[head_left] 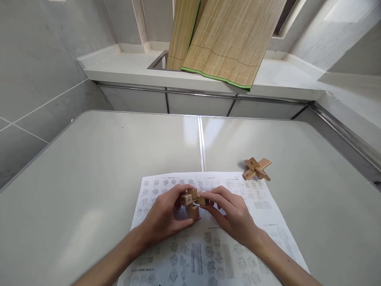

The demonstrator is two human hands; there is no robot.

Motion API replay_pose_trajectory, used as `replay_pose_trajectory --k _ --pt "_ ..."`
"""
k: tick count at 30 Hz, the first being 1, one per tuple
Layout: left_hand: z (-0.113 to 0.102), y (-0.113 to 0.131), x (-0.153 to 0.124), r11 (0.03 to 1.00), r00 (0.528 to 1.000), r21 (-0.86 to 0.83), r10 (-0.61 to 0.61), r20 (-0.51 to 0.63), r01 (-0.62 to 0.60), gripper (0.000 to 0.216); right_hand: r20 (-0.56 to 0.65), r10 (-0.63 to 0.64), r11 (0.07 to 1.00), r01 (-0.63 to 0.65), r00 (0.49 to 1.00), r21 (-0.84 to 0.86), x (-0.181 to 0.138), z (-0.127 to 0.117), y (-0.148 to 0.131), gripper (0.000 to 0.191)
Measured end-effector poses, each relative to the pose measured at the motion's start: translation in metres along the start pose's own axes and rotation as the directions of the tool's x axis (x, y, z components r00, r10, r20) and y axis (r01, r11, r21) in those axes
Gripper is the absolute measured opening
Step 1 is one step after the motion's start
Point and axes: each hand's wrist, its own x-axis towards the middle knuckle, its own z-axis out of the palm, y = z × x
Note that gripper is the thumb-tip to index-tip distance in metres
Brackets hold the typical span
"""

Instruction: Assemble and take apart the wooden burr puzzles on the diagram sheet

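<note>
Between my two hands, above the printed sheet (166, 254), is a small wooden interlocking puzzle (193, 212) made of several light-brown blocks, one with a dark mark on its end. My left hand (166, 212) grips it from the left, with the thumb below and the fingers at its top. From the right, my right hand (230, 210) pinches a block that sticks out on that side. The far side of the puzzle is hidden. A second wooden puzzle (256, 169), built of crossed flat pieces with dark marks, lies at the sheet's upper right edge.
The sheet carries many small printed diagrams and lies on a pale table (89, 178) with a metal seam (201, 143) down its middle. Beyond the table's far edge is a white counter (127, 69) with a sink (160, 60). A bamboo mat (226, 43) hangs over it.
</note>
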Motion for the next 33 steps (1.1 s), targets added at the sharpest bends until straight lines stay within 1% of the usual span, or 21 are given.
replay_pose_trajectory --k 3,6,10,13,17,20,23,26,29,31,33 --pt "0.0 0.002 0.002 1.0 1.0 -0.006 0.019 0.004 -0.019 0.056 0.012 -0.014 1.0 0.014 1.0 0.024 0.001 0.0 -0.003 0.034" --pt "-0.001 0.003 0.003 0.998 0.998 0.034 0.057 0.018 -0.058 0.051 0.012 -0.038 0.999 0.038 0.999 0.026 0.001 0.0 -0.007 0.032" --pt "-0.001 0.005 0.004 0.995 0.996 0.053 0.085 0.009 -0.086 0.054 -0.015 -0.063 0.998 0.063 0.998 0.023 0.002 0.001 -0.009 0.031" --pt "-0.001 0.007 0.005 0.996 0.996 -0.001 0.087 0.023 -0.087 0.054 -0.026 -0.08 0.996 0.081 0.996 0.028 0.003 0.0 -0.009 0.032" --pt "-0.002 0.009 0.005 0.993 0.998 -0.119 0.031 0.056 -0.025 0.053 -0.026 -0.082 0.995 0.083 0.996 0.058 0.004 -0.003 -0.008 0.027" --pt "-0.004 0.01 0.005 0.985 0.999 -0.171 -0.011 0.05 0.02 0.054 -0.027 -0.023 0.995 0.026 0.999 0.097 0.004 -0.005 -0.006 0.023" --pt "-0.006 0.011 0.005 0.975 0.999 -0.221 -0.024 0.037 0.031 0.058 -0.002 0.067 0.993 -0.066 0.998 0.102 0.003 -0.004 -0.002 0.025" --pt "-0.008 0.012 0.006 0.964 0.999 -0.265 -0.018 0.051 0.031 0.06 0.081 0.097 0.99 -0.105 0.992 0.095 0.001 -0.003 0.001 0.023" --pt "-0.008 0.013 0.006 0.961 0.997 -0.275 -0.011 0.079 0.032 0.06 0.166 0.143 0.978 -0.166 0.976 0.128 0.001 -0.003 0.001 0.016" --pt "-0.008 0.013 0.006 0.962 0.997 -0.272 0.004 0.077 0.017 0.06 0.232 0.198 0.957 -0.239 0.952 0.165 0.002 -0.004 -0.001 0.013" --pt "-0.007 0.011 0.006 0.964 0.997 -0.266 0.031 0.065 -0.013 0.061 0.3 0.248 0.929 -0.314 0.921 0.195 0.003 -0.006 -0.002 0.014"
